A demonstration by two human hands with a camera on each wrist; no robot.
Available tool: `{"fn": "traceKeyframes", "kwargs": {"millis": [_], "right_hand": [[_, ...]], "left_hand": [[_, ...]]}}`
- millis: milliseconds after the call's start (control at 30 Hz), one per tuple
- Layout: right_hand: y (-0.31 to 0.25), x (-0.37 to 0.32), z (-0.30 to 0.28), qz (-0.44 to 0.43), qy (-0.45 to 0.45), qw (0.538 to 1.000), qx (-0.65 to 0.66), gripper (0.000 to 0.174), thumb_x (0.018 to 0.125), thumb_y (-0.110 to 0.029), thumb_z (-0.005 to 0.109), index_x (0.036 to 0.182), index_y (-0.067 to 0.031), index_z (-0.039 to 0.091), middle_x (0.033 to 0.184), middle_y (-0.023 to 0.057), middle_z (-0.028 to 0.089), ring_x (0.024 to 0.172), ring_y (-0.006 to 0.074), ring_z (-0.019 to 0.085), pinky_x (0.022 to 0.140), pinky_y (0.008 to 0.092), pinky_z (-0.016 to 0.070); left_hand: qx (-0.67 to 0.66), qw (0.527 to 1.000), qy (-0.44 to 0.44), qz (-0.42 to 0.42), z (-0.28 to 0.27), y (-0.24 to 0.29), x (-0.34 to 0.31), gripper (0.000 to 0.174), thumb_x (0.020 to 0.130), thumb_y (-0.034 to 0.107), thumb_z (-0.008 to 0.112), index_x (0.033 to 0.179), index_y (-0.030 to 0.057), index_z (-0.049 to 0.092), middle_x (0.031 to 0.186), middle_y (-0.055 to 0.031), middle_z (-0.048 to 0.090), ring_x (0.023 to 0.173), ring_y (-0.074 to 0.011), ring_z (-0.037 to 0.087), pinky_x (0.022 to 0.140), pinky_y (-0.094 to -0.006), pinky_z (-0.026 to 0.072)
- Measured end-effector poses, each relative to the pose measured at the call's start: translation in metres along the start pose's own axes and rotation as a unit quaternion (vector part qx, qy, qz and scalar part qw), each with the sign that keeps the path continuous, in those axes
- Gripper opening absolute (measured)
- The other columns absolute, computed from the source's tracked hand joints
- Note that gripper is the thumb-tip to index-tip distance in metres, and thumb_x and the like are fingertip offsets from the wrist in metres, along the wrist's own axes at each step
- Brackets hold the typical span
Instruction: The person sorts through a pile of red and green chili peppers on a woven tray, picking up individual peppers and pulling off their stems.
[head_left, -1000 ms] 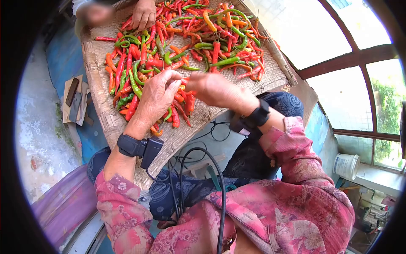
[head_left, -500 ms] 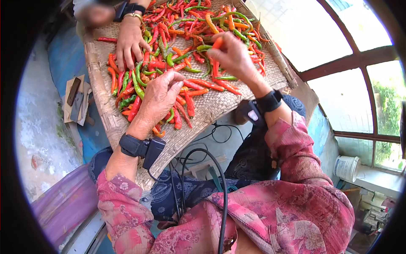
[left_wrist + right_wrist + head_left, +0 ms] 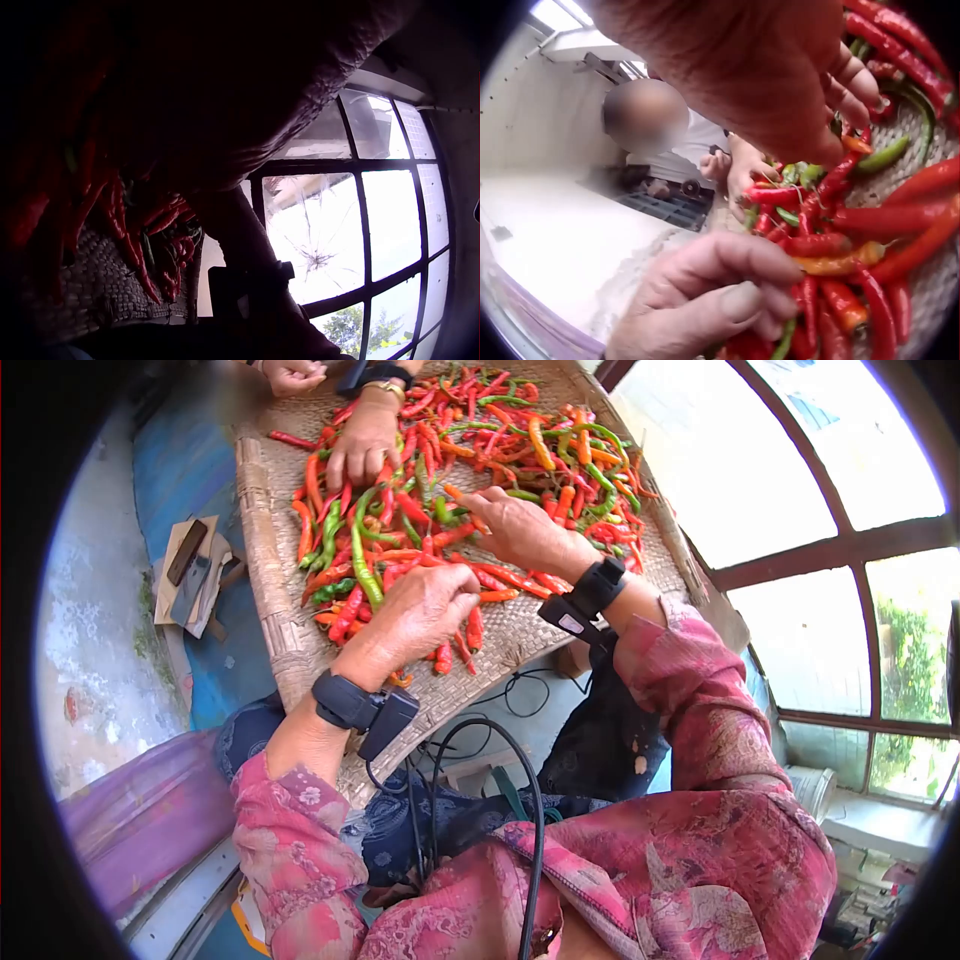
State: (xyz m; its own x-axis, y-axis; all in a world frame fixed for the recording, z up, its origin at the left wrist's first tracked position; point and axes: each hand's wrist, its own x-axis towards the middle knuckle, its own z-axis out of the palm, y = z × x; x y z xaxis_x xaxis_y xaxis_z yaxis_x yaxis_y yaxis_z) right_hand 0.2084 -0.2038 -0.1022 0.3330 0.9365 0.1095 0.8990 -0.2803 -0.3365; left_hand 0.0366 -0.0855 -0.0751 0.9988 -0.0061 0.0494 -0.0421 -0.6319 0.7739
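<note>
A heap of red, orange and green chili peppers [image 3: 475, 445] lies on a woven mat tray [image 3: 515, 640]. At the near side of the heap is my left hand [image 3: 425, 610]. In the right wrist view its fingers curl against the thumb, close over a green chili; what lies inside its fingers is hidden. Farther out and to the right, my right hand [image 3: 525, 535] reaches palm down into the peppers. Its index finger lies by an orange chili [image 3: 455, 492]. The right wrist view shows a gap between its thumb and its bent fingers.
Another person's hand [image 3: 365, 445] is in the heap at the far left, their second hand [image 3: 290, 375] beyond the tray. Black cables [image 3: 535, 840] run over my lap. A board [image 3: 190, 575] with tools is left of the tray, a large window [image 3: 790, 560] right.
My right hand, which held a red-orange chili over the far right peppers, has come back left and lower. My left hand stays near the front. The other person's hand has gone deeper into the heap.
</note>
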Motion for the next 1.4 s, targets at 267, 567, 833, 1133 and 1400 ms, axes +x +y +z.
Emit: {"fn": "traceKeyframes", "kwargs": {"millis": [267, 567, 833, 1133, 1400], "right_hand": [[-0.019, 0.02, 0.011, 0.059, 0.046, 0.997, 0.033, 0.026, 0.072, -0.02, 0.06, 0.091, -0.0024, 0.06, 0.063, 0.0191, 0.059, 0.066, 0.0319, 0.064, 0.063, 0.0437, 0.0505], [-0.025, -0.009, -0.049, 0.084, -0.012, 0.88, 0.468, 0.028, 0.087, -0.026, 0.054, 0.08, 0.001, 0.058, 0.058, -0.0001, 0.051, 0.053, 0.0051, 0.049, 0.048, 0.0217, 0.0383], [-0.045, -0.023, -0.059, 0.121, -0.061, 0.821, 0.554, 0.029, 0.083, -0.027, 0.058, 0.086, 0.0018, 0.062, 0.063, 0.0043, 0.059, 0.055, 0.0105, 0.058, 0.051, 0.0234, 0.0482], [-0.053, -0.013, -0.057, 0.126, -0.062, 0.88, 0.454, 0.024, 0.081, -0.026, 0.066, 0.092, -0.0039, 0.065, 0.066, 0.0067, 0.06, 0.057, 0.0155, 0.059, 0.053, 0.0303, 0.0468], [-0.006, -0.014, -0.066, 0.074, 0.228, 0.959, -0.151, 0.018, 0.08, -0.015, 0.056, 0.094, -0.0041, 0.061, 0.073, 0.0176, 0.062, 0.07, 0.0306, 0.065, 0.064, 0.0419, 0.0518]], "left_hand": [[-0.016, 1.0, -0.001, -0.007, -0.003, 0.006, -0.002, 0.013, 0.083, 0.012, 0.057, 0.089, 0.0001, 0.06, 0.076, -0.0159, 0.062, 0.071, -0.0292, 0.063, 0.064, -0.0357, 0.0475], [-0.14, 0.981, 0.054, -0.125, -0.005, 0.0, 0.003, 0.032, 0.094, 0.029, 0.05, 0.103, -0.0005, 0.057, 0.081, -0.0044, 0.06, 0.067, -0.0113, 0.057, 0.062, -0.0262, 0.047], [-0.504, 0.846, 0.064, -0.16, -0.009, 0.013, 0.005, 0.043, 0.095, 0.042, 0.047, 0.115, 0.0039, 0.051, 0.089, -0.0027, 0.058, 0.073, -0.009, 0.055, 0.069, -0.0243, 0.0481], [-0.57, 0.79, 0.178, -0.137, -0.011, -0.003, 0.004, 0.015, 0.09, 0.018, 0.059, 0.102, 0.01, 0.053, 0.081, -0.0006, 0.059, 0.068, -0.008, 0.054, 0.062, -0.0222, 0.0461], [-0.554, 0.789, 0.228, -0.132, -0.016, -0.012, 0.004, 0.013, 0.09, 0.018, 0.058, 0.099, 0.0092, 0.053, 0.081, -0.0019, 0.06, 0.066, -0.0072, 0.055, 0.062, -0.0216, 0.0473]]}}
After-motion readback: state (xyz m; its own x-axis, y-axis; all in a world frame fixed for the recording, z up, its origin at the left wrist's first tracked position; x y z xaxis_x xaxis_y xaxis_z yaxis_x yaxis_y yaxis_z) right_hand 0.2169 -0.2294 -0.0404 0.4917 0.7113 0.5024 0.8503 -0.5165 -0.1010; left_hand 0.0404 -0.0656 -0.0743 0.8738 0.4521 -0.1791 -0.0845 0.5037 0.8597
